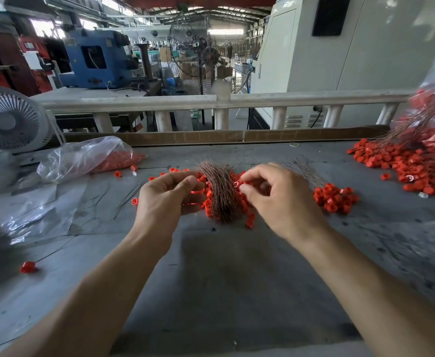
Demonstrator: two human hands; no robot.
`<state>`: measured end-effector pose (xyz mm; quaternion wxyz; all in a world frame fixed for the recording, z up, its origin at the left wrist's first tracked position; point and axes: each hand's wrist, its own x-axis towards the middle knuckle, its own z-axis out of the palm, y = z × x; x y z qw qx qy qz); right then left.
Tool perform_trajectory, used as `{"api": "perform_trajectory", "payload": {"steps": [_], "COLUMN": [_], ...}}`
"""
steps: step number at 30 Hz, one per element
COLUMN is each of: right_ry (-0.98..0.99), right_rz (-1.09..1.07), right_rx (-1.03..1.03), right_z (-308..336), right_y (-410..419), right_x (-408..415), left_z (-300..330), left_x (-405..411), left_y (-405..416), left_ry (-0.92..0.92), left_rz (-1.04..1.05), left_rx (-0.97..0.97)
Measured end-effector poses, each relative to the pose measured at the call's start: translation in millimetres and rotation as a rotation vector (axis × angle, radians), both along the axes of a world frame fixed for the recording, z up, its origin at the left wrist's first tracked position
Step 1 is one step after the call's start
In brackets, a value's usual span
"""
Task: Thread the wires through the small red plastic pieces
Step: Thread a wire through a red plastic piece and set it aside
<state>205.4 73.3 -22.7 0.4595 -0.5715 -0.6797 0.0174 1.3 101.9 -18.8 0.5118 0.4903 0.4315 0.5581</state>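
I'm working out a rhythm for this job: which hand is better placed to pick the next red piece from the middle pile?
Probably the right hand: its fingertips sit right at the red pieces beside the wire bundle. The left hand is curled in a grip, seemingly on something red.

Daylight pours in from the far end of the hall and through the high windows on the far left, where the panes are blown out to white. My table is evenly lit, soft and a bit flat, with a dark shadow lying near me between my forearms. The clear bag on the left throws bright glare off its folds. The wide lens bows the white railing and stretches the edges. My right hand is slightly smeared, and the right edge is blurred.
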Motion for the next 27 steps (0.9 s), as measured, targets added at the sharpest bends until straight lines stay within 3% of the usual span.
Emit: {"api": "perform_trajectory", "payload": {"steps": [4, 11, 16, 27], "right_ry": [-0.048, -0.121, -0.144, -0.170], "right_rz": [-0.280, -0.649, -0.691, -0.686], "right_rx": [-0.010, -0.261, -0.408, -0.447], "right_z": [7.4, 17.3, 15.6, 14.6], "right_y": [5.2, 4.9, 5.3, 6.6], "right_x": [28.1, 86.3, 98.9, 94.4], "left_z": [-1.6, -7.1, -10.2, -18.5], "left_x": [1.1, 2.1, 1.4, -1.3], "left_y": [0.1, 1.6, 2.8, 9.0], "left_ry": [0.123, 0.298, 0.359, 0.559], "left_rz": [0.017, 0.024, 0.013, 0.055], "left_rx": [0.029, 0.084, 0.081, 0.172]}}
